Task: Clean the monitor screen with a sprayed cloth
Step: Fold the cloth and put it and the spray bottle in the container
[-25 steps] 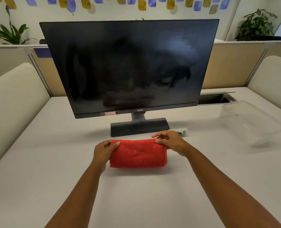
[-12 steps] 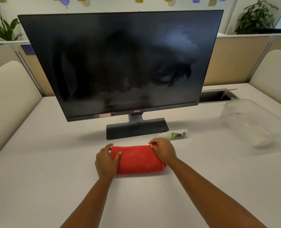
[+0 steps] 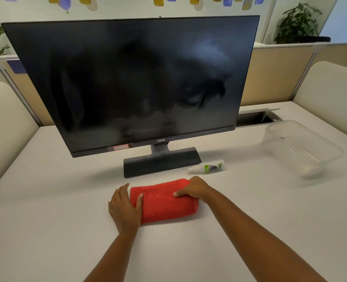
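A folded red cloth (image 3: pixel 164 202) lies on the white desk (image 3: pixel 46 220) in front of the monitor stand (image 3: pixel 160 161). My left hand (image 3: pixel 123 206) rests flat against the cloth's left end, thumb on top. My right hand (image 3: pixel 193 189) presses down on its right upper corner, fingers curled over the edge. The black monitor (image 3: pixel 132 78) stands upright behind, its screen dark with smudges and streaks toward the right. A small white spray bottle (image 3: pixel 208 167) with a green label lies on its side just right of the stand.
A clear plastic tub (image 3: pixel 300 147) sits on the desk at the right. A cable slot (image 3: pixel 256 119) opens behind the monitor's right corner. Padded beige partitions (image 3: pixel 3 127) flank the desk on both sides, with plants beyond.
The cloth has come down flat onto the desk and both hands now press on it. The view has moved closer, and the spray bottle has come into sight.
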Motion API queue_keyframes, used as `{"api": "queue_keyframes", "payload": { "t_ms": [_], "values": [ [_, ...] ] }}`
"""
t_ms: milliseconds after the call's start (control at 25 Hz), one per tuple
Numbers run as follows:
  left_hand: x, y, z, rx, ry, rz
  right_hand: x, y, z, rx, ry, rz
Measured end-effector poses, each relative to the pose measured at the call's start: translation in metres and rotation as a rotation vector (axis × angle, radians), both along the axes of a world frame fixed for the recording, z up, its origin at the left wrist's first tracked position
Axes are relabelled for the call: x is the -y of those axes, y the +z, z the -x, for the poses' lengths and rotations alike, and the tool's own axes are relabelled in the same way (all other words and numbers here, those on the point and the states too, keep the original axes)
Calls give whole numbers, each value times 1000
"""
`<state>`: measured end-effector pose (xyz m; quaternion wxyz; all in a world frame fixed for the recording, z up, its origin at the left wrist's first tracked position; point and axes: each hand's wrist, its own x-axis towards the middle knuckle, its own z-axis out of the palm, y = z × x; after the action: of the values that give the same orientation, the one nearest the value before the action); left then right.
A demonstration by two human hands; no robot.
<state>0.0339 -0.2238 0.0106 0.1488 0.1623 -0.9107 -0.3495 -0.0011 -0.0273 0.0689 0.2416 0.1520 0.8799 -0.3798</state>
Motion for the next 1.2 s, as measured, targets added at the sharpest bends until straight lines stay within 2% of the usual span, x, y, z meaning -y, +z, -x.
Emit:
{"api": "queue_keyframes", "payload": {
  "t_ms": [200, 400, 600, 920, 1200],
  "values": [
    [1, 5, -3, 73, -31, 54, 5, 5, -13, 26, 18, 14],
    [2, 10, -9, 40, -150, 212, 2, 23, -28, 21, -11, 98],
    [3, 3, -8, 47, -195, 285, -21, 62, -40, -107, -99, 197],
    [-59, 11, 3, 149, -347, 369, -99, 112, -56, -342, -501, 248],
    [-111, 7, 15, 224, -366, 329, -209, 142, -42, -578, -874, 371]
  ]
}}
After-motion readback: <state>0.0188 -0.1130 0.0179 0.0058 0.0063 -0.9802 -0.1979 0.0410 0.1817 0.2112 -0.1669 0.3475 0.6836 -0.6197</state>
